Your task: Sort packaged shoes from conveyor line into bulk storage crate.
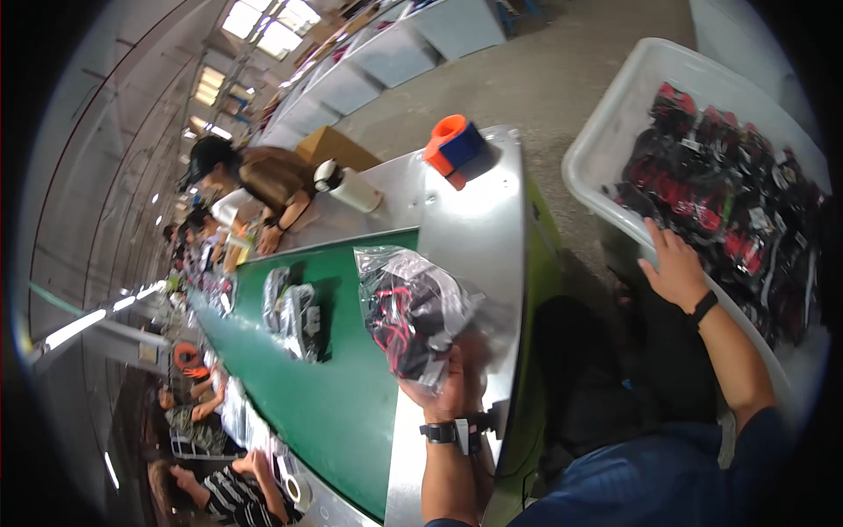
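Note:
My left hand (443, 391) grips the lower end of a clear plastic bag (413, 316) above the near end of the table. Inside the bag are black and red pieces with straps or cords; their exact kind I cannot make out. Out to the right, my right hand (678, 270) is at the near rim of a white plastic bin (584, 167), thumb apart and fingers stretched out, holding nothing. Many similar black and red bagged goods (702, 184) fill that bin.
A green conveyor belt (351, 404) carries grey bagged goods (294, 316). On the metal tabletop (474, 220) stand an orange and blue tape dispenser (452, 149) and a white bottle (351, 186). Co-workers (263, 180) sit along both sides. White bins (386, 66) line the back.

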A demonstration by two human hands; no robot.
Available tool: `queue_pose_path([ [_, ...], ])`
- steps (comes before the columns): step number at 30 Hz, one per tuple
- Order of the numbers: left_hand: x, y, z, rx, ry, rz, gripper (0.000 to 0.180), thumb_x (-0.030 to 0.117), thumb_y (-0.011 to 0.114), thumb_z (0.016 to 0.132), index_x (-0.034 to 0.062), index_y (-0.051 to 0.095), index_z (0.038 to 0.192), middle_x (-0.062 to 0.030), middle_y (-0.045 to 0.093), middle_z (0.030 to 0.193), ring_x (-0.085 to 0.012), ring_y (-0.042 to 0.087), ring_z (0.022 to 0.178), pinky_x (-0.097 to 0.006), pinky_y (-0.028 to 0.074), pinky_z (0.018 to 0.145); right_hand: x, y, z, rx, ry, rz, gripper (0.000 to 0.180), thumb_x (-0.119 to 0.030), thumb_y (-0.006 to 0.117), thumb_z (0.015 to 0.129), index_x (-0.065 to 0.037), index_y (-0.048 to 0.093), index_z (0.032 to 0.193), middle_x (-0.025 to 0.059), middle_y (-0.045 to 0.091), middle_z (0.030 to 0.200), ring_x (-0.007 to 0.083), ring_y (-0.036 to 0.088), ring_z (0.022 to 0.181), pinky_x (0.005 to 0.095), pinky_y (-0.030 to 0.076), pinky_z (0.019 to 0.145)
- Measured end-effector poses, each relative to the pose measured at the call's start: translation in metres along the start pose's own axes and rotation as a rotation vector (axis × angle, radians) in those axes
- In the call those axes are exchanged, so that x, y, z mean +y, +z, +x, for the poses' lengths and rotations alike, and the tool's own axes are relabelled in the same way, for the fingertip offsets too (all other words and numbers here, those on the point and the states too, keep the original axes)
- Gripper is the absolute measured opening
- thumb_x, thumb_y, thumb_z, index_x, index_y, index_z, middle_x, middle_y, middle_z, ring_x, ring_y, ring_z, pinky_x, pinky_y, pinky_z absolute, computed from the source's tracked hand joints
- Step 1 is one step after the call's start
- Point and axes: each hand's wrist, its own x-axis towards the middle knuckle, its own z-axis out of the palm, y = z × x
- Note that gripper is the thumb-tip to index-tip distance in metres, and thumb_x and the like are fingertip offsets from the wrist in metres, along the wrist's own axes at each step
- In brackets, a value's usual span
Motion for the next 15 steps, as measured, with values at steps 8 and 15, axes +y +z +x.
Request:
queue_pose_path([
  [8, -0.049, 0.001, -0.022, 0.084, -0.351, 0.224, 0.068, 0.051, 0.059, 0.102, 0.0055, 0.050, 0.151, -0.0192, 0.063, 0.140, -0.0340, 0.062, 0.128, -0.054, 0.051, 0.108, 0.030, 0.006, 0.001, 0.214, 0.009, 0.584, 0.043, -0.029, 0.070, 0.097, -0.003, 0.064, 0.131, 0.0168, 0.068, 0.119, 0.0367, 0.066, 0.113, 0.0442, 0.051, 0.098],
  [15, -0.033, -0.012, -0.071, 0.085, -0.622, 0.547, 0.072, 0.051, 0.060, 0.102, 0.0020, 0.047, 0.153, -0.0203, 0.062, 0.140, -0.0340, 0.063, 0.127, -0.052, 0.051, 0.108, -0.041, -0.098, 0.002, -0.167, 0.019, 1.326, 0.033, -0.022, 0.062, 0.105, 0.003, 0.068, 0.125, 0.0069, 0.075, 0.109, 0.0113, 0.069, 0.100, 0.0276, 0.054, 0.088],
])
